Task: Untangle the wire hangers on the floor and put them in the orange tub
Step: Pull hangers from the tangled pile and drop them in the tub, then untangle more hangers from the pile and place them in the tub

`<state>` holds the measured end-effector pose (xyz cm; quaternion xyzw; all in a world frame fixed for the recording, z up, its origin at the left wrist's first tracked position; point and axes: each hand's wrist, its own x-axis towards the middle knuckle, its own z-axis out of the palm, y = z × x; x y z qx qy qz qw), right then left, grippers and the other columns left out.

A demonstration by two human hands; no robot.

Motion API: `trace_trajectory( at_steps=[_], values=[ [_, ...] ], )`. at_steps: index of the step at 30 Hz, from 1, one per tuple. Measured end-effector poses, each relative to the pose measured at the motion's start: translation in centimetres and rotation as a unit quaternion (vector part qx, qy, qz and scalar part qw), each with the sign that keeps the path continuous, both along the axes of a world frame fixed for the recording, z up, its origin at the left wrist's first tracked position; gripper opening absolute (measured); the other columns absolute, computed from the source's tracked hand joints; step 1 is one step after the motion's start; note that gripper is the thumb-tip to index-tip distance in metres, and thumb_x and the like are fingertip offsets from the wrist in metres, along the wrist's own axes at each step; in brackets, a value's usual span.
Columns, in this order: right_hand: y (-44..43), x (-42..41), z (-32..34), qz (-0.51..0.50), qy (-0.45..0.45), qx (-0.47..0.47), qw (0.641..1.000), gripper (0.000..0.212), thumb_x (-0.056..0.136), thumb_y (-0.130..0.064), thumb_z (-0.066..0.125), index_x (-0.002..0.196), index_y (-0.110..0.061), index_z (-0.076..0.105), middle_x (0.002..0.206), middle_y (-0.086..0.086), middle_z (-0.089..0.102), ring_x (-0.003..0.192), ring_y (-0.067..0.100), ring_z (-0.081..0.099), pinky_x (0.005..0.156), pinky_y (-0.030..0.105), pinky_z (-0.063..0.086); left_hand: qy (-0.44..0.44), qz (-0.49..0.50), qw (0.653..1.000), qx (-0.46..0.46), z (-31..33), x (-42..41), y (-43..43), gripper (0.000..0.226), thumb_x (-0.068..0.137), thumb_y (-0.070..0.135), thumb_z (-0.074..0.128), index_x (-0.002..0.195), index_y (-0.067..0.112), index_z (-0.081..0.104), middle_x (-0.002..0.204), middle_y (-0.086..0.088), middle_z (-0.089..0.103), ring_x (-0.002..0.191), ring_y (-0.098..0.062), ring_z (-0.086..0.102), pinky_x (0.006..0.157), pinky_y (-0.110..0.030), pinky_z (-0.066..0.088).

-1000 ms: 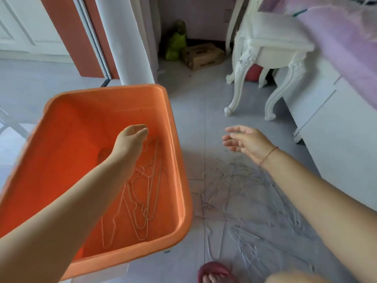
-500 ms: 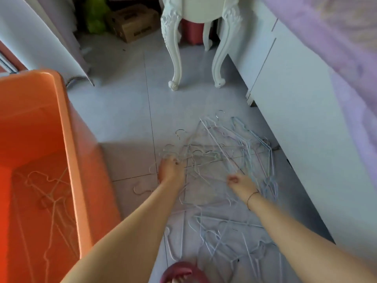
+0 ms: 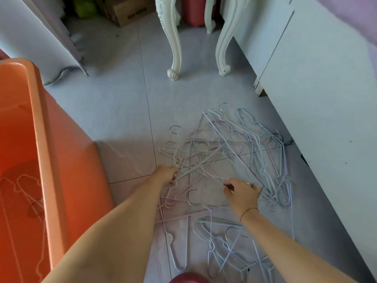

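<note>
A tangle of thin wire hangers (image 3: 228, 152), pale blue, pink and white, lies on the grey tiled floor right of centre. More hangers (image 3: 222, 248) lie nearer me at the bottom. My left hand (image 3: 166, 174) is closed on a pink hanger at the pile's left edge. My right hand (image 3: 241, 194) pinches a wire at the pile's near side. The orange tub (image 3: 43, 144) stands at the left, with a few hangers (image 3: 26, 188) on its bottom.
White carved chair legs (image 3: 173, 43) stand beyond the pile. A white cabinet front (image 3: 318, 82) runs along the right. A curtain hem (image 3: 59, 48), a cardboard box (image 3: 124, 9) and a red bin (image 3: 193, 11) are at the back. A red slipper (image 3: 188, 278) shows at the bottom edge.
My left hand left the tub and both hands dropped to the floor pile. They have now closed on hanger wires, and my view turned from the tub to the pile.
</note>
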<state>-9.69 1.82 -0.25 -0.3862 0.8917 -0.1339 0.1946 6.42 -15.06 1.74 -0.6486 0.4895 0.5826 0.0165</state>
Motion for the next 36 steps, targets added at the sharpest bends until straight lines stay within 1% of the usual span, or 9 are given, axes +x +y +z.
trace_trajectory(
  at_steps=[4,7,13,17,19,22,25,28,36],
  values=[
    [0.9,0.3,1.1,0.022,0.144,0.001,0.989,0.012,0.081,-0.019,0.062,0.079,-0.028,0.069,0.070,-0.007,0.070,0.079,0.018,0.061,0.091,0.037,0.017,0.067,-0.014,0.995,-0.075,0.6,-2.0,1.6,0.031,0.098,0.018,0.040,0.100,0.004,0.067,0.063,-0.003,0.048,0.048,-0.014,0.039,0.048,-0.022,0.032],
    [1.3,-0.6,2.2,-0.004,0.187,0.012,0.982,0.017,0.081,-0.015,0.060,0.079,-0.027,0.072,0.076,-0.007,0.070,0.096,0.018,0.058,0.096,0.040,0.016,0.092,0.018,0.988,-0.127,2.1,-2.8,2.1,0.032,0.097,0.029,0.042,0.086,0.015,0.069,0.059,0.001,0.046,0.050,-0.012,0.039,0.049,-0.023,0.031],
    [0.5,-3.2,6.1,-0.065,0.082,0.272,0.957,0.033,0.085,-0.008,0.042,0.098,-0.022,0.069,0.106,0.004,0.065,0.117,0.026,0.050,0.097,0.046,0.036,0.125,0.090,0.976,-0.151,6.7,-1.2,1.3,0.035,0.101,0.034,0.034,0.090,0.018,0.063,0.057,0.003,0.043,0.051,-0.010,0.041,0.049,-0.024,0.035],
    [0.6,-4.1,9.0,0.009,0.029,0.326,0.945,0.033,0.089,-0.003,0.041,0.113,-0.006,0.064,0.117,0.014,0.064,0.109,0.030,0.059,0.096,0.040,0.046,0.185,0.122,0.965,-0.138,10.8,0.8,1.4,0.030,0.101,0.025,0.033,0.104,0.014,0.061,0.059,0.000,0.048,0.053,-0.014,0.043,0.052,-0.024,0.036],
    [0.9,-4.0,11.1,0.047,0.016,0.331,0.942,0.029,0.090,-0.002,0.046,0.113,-0.003,0.062,0.104,0.012,0.065,0.097,0.026,0.062,0.082,0.031,0.050,0.227,0.153,0.953,-0.127,13.0,1.6,2.0,0.028,0.101,0.018,0.031,0.101,0.013,0.059,0.063,-0.002,0.055,0.053,-0.015,0.050,0.051,-0.023,0.041],
    [2.0,-3.5,14.1,0.091,0.000,0.288,0.953,0.019,0.088,0.000,0.051,0.098,-0.006,0.065,0.084,0.008,0.060,0.091,0.028,0.066,0.073,0.028,0.052,0.281,0.174,0.937,-0.117,16.4,2.7,3.2,0.026,0.101,0.011,0.029,0.104,0.013,0.054,0.069,-0.006,0.058,0.046,-0.012,0.056,0.048,-0.023,0.046],
    [3.9,-3.5,15.2,0.014,-0.133,0.108,0.985,0.017,0.086,0.005,0.051,0.077,0.001,0.065,0.086,0.013,0.067,0.081,0.028,0.069,0.068,0.034,0.061,0.293,0.157,0.933,-0.134,19.5,4.1,4.3,0.027,0.100,0.006,0.029,0.104,0.018,0.052,0.075,-0.005,0.061,0.042,-0.007,0.058,0.050,-0.022,0.049],
    [6.0,-2.7,16.0,-0.153,-0.345,-0.088,0.922,0.026,0.089,0.006,0.049,0.065,-0.002,0.053,0.088,0.018,0.061,0.073,0.025,0.061,0.058,0.036,0.060,0.288,0.146,0.933,-0.158,22.1,5.6,5.7,0.032,0.096,-0.002,0.030,0.094,0.020,0.054,0.082,-0.003,0.060,0.051,-0.012,0.057,0.053,-0.023,0.052],
    [7.4,0.7,15.7,-0.159,-0.350,0.030,0.923,0.012,0.093,-0.008,0.049,0.100,-0.001,0.043,0.071,0.017,0.051,0.051,0.023,0.051,0.040,0.033,0.054,0.201,0.149,0.949,-0.193,22.2,8.0,10.0,0.042,0.082,-0.015,0.024,0.073,0.019,0.045,0.074,0.001,0.055,0.051,-0.012,0.038,0.042,-0.020,0.028]
  ],
)
